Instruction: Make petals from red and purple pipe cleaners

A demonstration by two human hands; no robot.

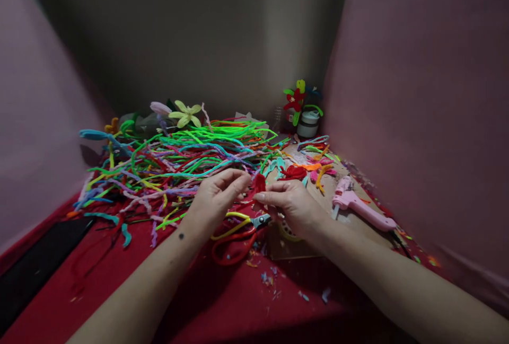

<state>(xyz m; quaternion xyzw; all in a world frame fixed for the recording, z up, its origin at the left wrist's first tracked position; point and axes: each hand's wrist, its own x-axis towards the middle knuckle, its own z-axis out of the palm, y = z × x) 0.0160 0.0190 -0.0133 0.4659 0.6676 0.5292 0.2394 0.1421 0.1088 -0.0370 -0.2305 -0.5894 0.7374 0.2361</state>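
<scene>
My right hand [294, 203] pinches a folded piece of red pipe cleaner [259, 184] between thumb and fingers, and the piece points upward. Close by on its left is my left hand [214, 195], with thumb and fingertips drawn together; whatever they may hold is too small to make out. Scissors [234, 235] with red and yellow handles lie below the hands, blades toward the right hand. Behind the right hand sits a bunch of looped red pipe cleaners [293, 172]. A yellow ring-shaped item [289, 232] is partly hidden under the right hand.
A heap of colourful pipe cleaners [191, 148] spreads across the left and back. On the right, a pink glue gun [363, 207] lies on a cardboard sheet [294, 255]. Pipe-cleaner flowers [294, 100] stand by a jar [308, 124]. Scraps dot the red cloth [222, 301].
</scene>
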